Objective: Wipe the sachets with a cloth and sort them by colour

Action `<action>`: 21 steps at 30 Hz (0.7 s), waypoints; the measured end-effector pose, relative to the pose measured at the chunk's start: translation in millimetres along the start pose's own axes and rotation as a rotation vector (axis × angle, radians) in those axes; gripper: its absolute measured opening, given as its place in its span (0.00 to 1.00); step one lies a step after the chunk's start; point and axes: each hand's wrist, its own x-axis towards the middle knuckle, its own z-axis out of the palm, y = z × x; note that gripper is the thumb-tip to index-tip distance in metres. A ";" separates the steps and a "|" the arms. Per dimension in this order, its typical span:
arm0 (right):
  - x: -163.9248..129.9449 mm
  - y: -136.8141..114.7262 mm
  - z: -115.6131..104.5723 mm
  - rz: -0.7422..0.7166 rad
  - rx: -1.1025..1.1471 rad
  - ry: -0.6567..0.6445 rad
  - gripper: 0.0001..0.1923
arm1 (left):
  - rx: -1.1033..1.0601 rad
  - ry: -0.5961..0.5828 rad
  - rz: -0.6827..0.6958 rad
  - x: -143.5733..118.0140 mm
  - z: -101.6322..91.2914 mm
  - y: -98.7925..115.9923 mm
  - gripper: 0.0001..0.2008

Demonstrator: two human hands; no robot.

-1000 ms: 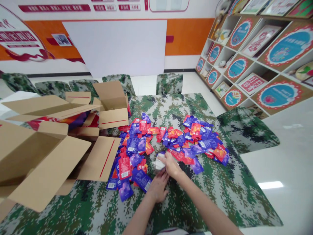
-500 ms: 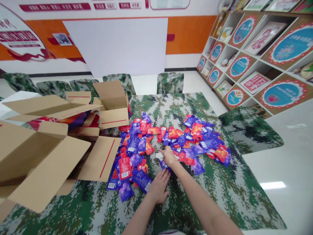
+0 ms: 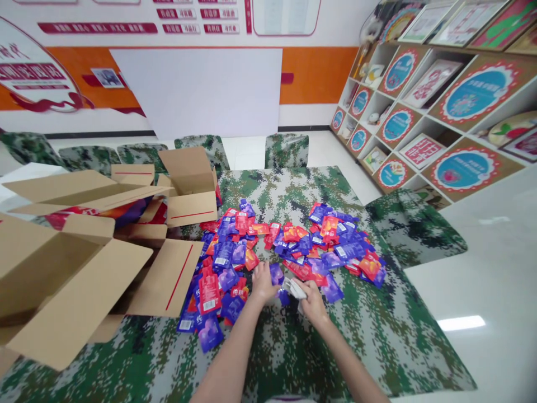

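Note:
Several purple and red sachets [image 3: 289, 240] lie spread in a heap across the middle of a camouflage-cloth table [image 3: 377, 330]. My left hand [image 3: 263, 281] rests on the near edge of the heap, fingers touching a purple sachet [image 3: 276, 273]. Just to its right, my right hand [image 3: 311, 298] is closed around a small stack of sachets [image 3: 293, 287], whose white backs show. The two hands are close together, a little apart.
Open cardboard boxes [image 3: 84, 268] with raised flaps fill the table's left side; one box [image 3: 191, 187] stands behind the heap. Camouflage-covered chairs [image 3: 286, 150] line the far side and one chair [image 3: 413, 224] stands right. A display shelf [image 3: 440, 112] fills the right wall.
My left hand moved forward from the bare cloth onto the sachets. My right hand drew back toward me from the heap, still holding its stack. The camera tilted slightly.

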 end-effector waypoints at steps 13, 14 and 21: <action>-2.3 11.2 -0.5 0.083 -0.030 0.034 0.33 | -0.056 -0.110 0.131 42.4 -24.6 -5.8 0.17; 1.1 10.2 -0.7 0.083 -0.032 0.041 0.33 | -0.067 -0.100 0.176 41.9 -31.6 -6.0 0.13; 32.3 0.5 -1.5 0.045 -0.051 0.062 0.32 | -0.017 -0.005 0.404 -1.2 -43.2 -3.0 0.14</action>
